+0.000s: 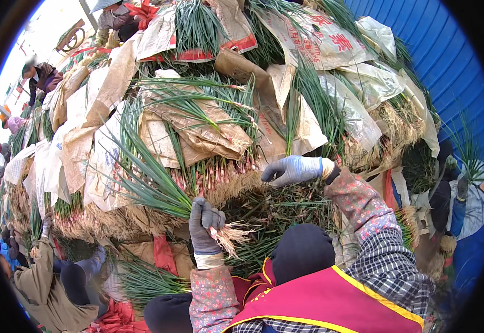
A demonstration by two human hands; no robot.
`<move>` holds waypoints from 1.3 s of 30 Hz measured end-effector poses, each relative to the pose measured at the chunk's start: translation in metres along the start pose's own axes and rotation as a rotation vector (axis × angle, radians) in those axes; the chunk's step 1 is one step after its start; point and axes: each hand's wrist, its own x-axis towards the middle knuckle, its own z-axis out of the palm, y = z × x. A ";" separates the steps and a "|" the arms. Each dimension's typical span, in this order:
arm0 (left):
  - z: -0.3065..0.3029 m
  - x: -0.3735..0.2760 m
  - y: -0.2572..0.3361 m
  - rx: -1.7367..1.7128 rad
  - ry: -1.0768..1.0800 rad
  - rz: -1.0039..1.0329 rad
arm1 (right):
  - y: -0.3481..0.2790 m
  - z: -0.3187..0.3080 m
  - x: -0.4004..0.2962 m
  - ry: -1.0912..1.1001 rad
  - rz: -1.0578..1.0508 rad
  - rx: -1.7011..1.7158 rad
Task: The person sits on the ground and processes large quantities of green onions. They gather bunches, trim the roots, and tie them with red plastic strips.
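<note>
My left hand (pixel 207 224), in a grey-coated glove, is closed around a bunch of green onions (pixel 154 183); the long leaves point up to the left and the pale, fringed roots stick out on the right. My right hand (pixel 285 170), in a white and blue glove with grey fingertips, hangs over the front edge of the piled onions, fingers bent and apart, with nothing seen in it. Just before me are pink onion stems (pixel 221 172) with tan roots, partly under a brown woven sack (pixel 198 120). Some loose green onions (pixel 183 98) lie on that sack.
Trimmed leaves (pixel 283 212) lie below the pile's edge. More green onions (pixel 137 283) rest at lower left beside red plastic strips (pixel 119 318). A co-worker in an olive jacket (pixel 42 287) is at the left, another person (pixel 471 200) at the right. Blue corrugated sheeting (pixel 429 50) stands behind.
</note>
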 end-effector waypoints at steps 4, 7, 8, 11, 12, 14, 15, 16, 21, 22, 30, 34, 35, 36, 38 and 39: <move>-0.015 0.008 -0.014 0.062 0.078 -0.033 | 0.004 -0.074 0.049 0.550 0.113 0.148; -0.018 0.015 -0.019 0.055 0.019 -0.033 | 0.017 -0.124 0.123 0.781 0.194 0.070; -0.017 0.015 -0.019 0.072 -0.003 -0.028 | 0.024 -0.134 0.144 0.820 0.152 -0.170; -0.015 0.016 -0.018 0.018 -0.015 0.019 | 0.043 -0.156 0.202 0.831 0.236 -0.631; -0.014 0.016 -0.017 0.051 0.012 0.031 | 0.047 -0.160 0.218 0.818 0.286 -0.687; -0.014 0.015 -0.016 0.062 0.036 0.040 | 0.054 -0.165 0.239 0.861 0.219 -0.808; -0.014 0.015 -0.016 0.037 0.067 0.041 | 0.056 -0.168 0.247 0.871 0.187 -0.841; -0.015 0.016 -0.016 0.067 0.078 0.034 | 0.056 -0.170 0.251 0.825 0.175 -0.930; -0.013 0.026 -0.017 0.111 0.168 -0.008 | 0.032 -0.190 0.230 0.726 0.088 -1.193; -0.010 0.028 -0.018 0.148 0.200 -0.017 | 0.021 -0.192 0.217 0.744 0.036 -1.123; 0.014 0.038 -0.034 0.338 0.478 -0.060 | -0.051 -0.063 0.102 0.429 0.035 -0.155; 0.026 0.023 -0.049 0.390 0.581 -0.211 | -0.071 0.030 0.076 0.256 0.041 -0.105; 0.029 0.018 -0.051 0.420 0.597 -0.210 | -0.075 0.048 0.073 0.358 -0.075 -0.159; 0.032 0.014 -0.052 0.471 0.662 -0.221 | -0.077 0.057 0.072 0.407 -0.154 -0.384; 0.038 0.002 -0.049 0.445 0.634 -0.232 | -0.077 0.063 0.068 0.557 -0.282 -0.653; 0.040 -0.002 -0.047 0.433 0.613 -0.245 | -0.075 0.061 0.066 0.710 -0.285 -0.608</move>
